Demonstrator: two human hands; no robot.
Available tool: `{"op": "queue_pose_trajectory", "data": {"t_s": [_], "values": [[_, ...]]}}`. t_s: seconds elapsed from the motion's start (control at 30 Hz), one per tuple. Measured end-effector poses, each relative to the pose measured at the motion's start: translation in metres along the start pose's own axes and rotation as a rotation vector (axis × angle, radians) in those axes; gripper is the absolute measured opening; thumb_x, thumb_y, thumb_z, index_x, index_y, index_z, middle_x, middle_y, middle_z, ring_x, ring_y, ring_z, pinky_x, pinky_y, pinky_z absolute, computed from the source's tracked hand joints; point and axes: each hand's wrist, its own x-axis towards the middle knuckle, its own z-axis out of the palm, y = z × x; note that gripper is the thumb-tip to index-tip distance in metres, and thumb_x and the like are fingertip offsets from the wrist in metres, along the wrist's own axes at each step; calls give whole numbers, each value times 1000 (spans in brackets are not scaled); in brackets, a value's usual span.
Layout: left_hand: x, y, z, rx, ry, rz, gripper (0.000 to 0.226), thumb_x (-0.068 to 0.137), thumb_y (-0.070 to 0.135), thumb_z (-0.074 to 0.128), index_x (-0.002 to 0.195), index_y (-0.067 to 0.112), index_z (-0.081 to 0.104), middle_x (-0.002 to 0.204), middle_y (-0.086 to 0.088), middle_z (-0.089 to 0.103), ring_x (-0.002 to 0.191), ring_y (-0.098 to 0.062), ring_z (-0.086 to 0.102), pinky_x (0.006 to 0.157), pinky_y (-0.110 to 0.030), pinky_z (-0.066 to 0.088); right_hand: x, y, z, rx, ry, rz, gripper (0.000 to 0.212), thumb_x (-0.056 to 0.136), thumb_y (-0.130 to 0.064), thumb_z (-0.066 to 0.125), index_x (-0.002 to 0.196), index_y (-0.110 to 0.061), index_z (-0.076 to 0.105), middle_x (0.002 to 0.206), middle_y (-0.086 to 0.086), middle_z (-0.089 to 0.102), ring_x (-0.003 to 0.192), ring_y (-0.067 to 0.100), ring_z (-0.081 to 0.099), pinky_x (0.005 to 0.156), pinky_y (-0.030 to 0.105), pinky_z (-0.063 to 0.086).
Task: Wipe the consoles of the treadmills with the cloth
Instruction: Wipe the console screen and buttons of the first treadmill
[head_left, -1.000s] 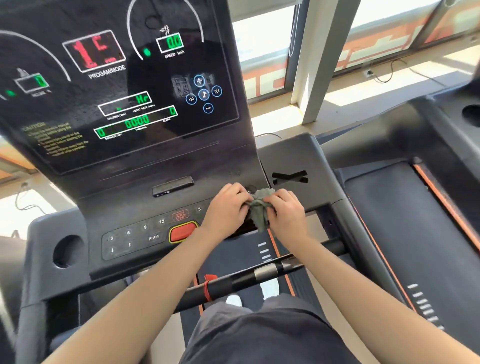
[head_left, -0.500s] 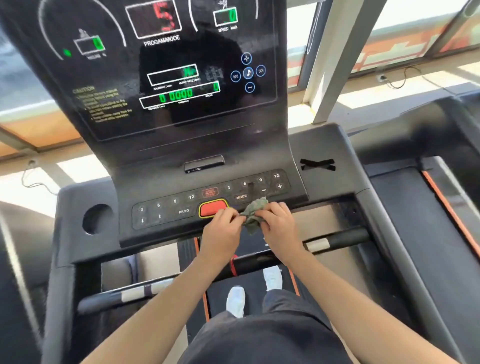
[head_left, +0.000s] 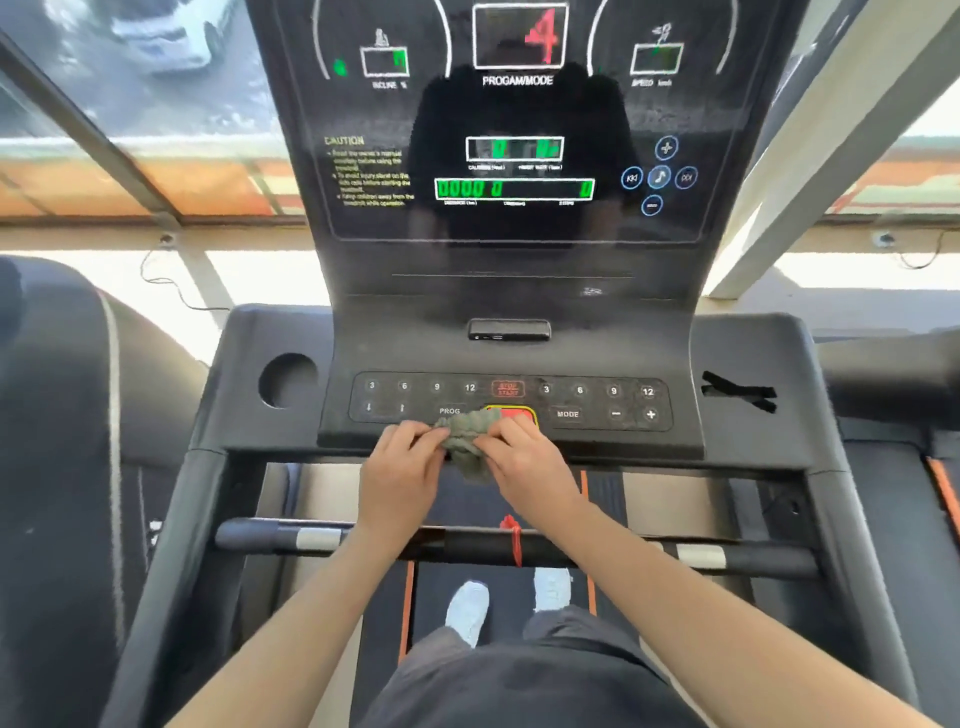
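A crumpled grey-green cloth (head_left: 464, 441) is bunched between my two hands at the front edge of the black treadmill console (head_left: 597, 332). My left hand (head_left: 400, 467) grips its left side and my right hand (head_left: 524, 460) grips its right side. The cloth lies over part of the red stop button (head_left: 514, 414) in the keypad row (head_left: 579, 402). Above it the lit display panel (head_left: 514, 130) shows a red 4 and green digits.
A round cup holder (head_left: 287, 380) sits left of the keypad, and black tape in a cross (head_left: 737, 391) lies on the right tray. A handlebar (head_left: 727, 558) with a red cord (head_left: 514, 540) crosses under my forearms. Other treadmills stand on both sides; windows are ahead.
My hands and the cloth have slid left along the keypad's front edge, from near the MODE key to the red button. The view has centred on the console. The red digit changed to 4.
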Motion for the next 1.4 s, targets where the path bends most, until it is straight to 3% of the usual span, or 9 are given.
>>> {"op": "queue_pose_trajectory", "data": {"t_s": [0.1,0.23,0.37,0.57,0.73,1.0,1.17,1.3,1.4], "values": [[-12,-16,-25,3,-43,-101,27,86,28,70,109,14,69,102,1,62,92,-19,57,72,-32,54,5,-8,-3,38,-70,-34,21,80,4,66,95,-10,65,94,7,59,85,27,53,74,37,49],[-60,-71,-65,67,-294,-142,38,96,60,43,80,29,57,77,16,53,73,-7,51,60,-29,44,-76,14,-62,86,-296,319,10,101,-11,48,108,-17,51,95,-8,56,85,18,57,70,33,34],[-76,-75,-40,167,-453,-206,40,99,50,35,76,28,59,78,12,53,64,-11,57,54,-28,31,-129,54,-79,67,-382,651,10,100,-12,45,109,-16,44,83,-4,55,84,37,63,66,35,29],[-70,-78,-39,239,-492,-231,41,100,41,41,63,26,53,61,10,47,54,-14,45,49,-28,29,-112,62,-53,-65,-314,678,18,102,-19,47,117,-10,51,88,10,64,89,42,62,66,35,26],[-66,-72,-35,223,-550,-258,42,103,41,38,66,25,50,66,7,54,59,-16,51,55,-31,36,-124,58,-42,-77,-243,664,35,97,-12,52,130,-19,62,114,7,70,87,40,66,69,41,46],[-64,-55,-33,266,-608,-242,37,104,42,36,77,24,55,81,2,66,75,-23,62,66,-34,48,-119,16,-34,14,-218,675,19,89,-18,53,100,-27,66,106,-7,64,99,19,61,81,35,50],[-37,1,-23,-2,-416,-65,13,96,32,58,102,25,68,100,7,66,97,-20,61,78,-37,53,-120,22,-32,91,-222,653,12,90,-22,58,100,-22,65,103,-2,63,96,23,61,84,38,51],[2,49,-5,51,-328,213,51,89,26,60,138,12,57,137,-3,58,119,-25,53,96,-41,52,-120,39,-40,153,-187,639,9,90,-22,57,90,-30,62,95,-4,64,92,21,61,85,39,49],[20,72,6,158,-393,208,67,86,26,53,149,8,43,151,-6,48,133,-27,44,107,-42,45,-117,51,-45,217,-117,616,11,89,-21,57,88,-31,62,88,-12,59,87,18,60,84,40,50]]}}
